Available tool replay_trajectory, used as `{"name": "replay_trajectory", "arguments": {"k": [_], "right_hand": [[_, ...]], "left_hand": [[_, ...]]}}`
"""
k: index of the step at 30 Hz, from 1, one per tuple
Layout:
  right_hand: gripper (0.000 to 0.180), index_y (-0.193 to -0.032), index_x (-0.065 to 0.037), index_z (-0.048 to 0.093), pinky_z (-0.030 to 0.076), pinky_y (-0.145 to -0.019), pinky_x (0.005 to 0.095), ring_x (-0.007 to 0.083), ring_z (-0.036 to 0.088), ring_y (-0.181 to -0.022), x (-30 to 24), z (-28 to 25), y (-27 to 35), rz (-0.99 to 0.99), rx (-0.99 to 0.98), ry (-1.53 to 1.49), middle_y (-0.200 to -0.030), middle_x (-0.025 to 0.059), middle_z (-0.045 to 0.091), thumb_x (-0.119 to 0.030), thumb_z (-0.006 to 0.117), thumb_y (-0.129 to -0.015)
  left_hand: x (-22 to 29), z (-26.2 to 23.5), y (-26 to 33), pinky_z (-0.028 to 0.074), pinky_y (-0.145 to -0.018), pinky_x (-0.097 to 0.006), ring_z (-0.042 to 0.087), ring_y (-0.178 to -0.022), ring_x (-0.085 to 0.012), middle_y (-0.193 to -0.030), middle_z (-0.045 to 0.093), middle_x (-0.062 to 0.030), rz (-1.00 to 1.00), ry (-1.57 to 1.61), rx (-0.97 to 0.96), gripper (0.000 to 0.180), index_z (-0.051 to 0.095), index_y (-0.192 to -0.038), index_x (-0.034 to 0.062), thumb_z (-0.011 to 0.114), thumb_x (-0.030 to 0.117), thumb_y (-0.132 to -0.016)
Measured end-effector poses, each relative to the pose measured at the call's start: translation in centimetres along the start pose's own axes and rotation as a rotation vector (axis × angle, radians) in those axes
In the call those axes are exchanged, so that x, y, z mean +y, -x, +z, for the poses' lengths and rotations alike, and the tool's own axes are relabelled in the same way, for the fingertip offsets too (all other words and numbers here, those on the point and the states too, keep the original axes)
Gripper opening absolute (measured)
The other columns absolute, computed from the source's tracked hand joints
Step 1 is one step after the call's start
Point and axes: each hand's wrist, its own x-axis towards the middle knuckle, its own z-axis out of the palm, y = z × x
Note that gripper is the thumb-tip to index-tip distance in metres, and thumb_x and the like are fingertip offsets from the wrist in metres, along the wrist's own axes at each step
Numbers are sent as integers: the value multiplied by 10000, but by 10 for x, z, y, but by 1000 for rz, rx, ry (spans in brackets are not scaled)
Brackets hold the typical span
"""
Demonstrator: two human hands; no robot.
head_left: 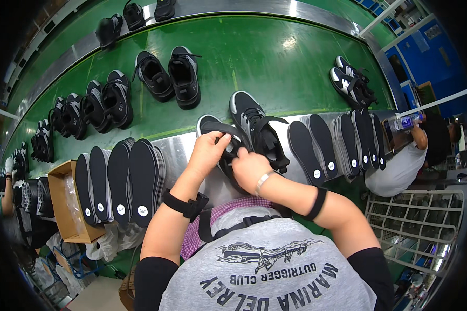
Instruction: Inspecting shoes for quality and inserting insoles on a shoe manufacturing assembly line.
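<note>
A black sneaker with a grey toe [208, 124] lies in front of me at the near edge of the green work surface, its toe pointing away. My left hand [208, 151] grips it at the upper by the opening, fingers closed and thumb bent over. Curled against the same sneaker's opening, my right hand [250, 167] pinches at its edge; the fingertips are partly hidden. Just right of it stands the matching sneaker [250, 115], its dark strap hanging loose to the side, with neither hand on it.
Stacks of black insoles stand left [120, 179] and right [316, 147] along the metal ledge [174, 153]. A cardboard box [63, 207] is at far left. More sneakers [184, 78] sit across the green surface [264, 57]. Another person [399, 163] works at right, near a wire rack [420, 223].
</note>
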Motion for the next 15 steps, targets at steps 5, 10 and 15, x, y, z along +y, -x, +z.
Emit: {"name": "replay_trajectory", "arguments": {"k": [5,10,15], "right_hand": [[305,-880,-28,550,498,-640,348,282,566,-772,0,-15,20,25,-78,-21,-957,155,488,-252,625,-686],[324,-868,-51,546,462,-636,343,239,562,-792,14,-37,51,113,-352,90,-889,125,528,-289,638,-668],[137,-748,-65,628,451,-639,336,236,574,-787,7,-19,32,-36,-84,132,-810,91,572,-158,540,-698]], "left_hand": [[6,7,6,420,-543,-320,553,-561,-261,-653,579,-167,99,-197,207,231,598,-827,-6,543,215,-791],[7,10,4,422,-545,-339,559,-576,-287,-641,575,-166,98,-232,233,239,597,-793,-13,549,221,-786],[4,6,0,407,-553,-268,522,-592,-117,-663,593,-87,37,-180,134,258,593,-839,-37,551,215,-801]]}}
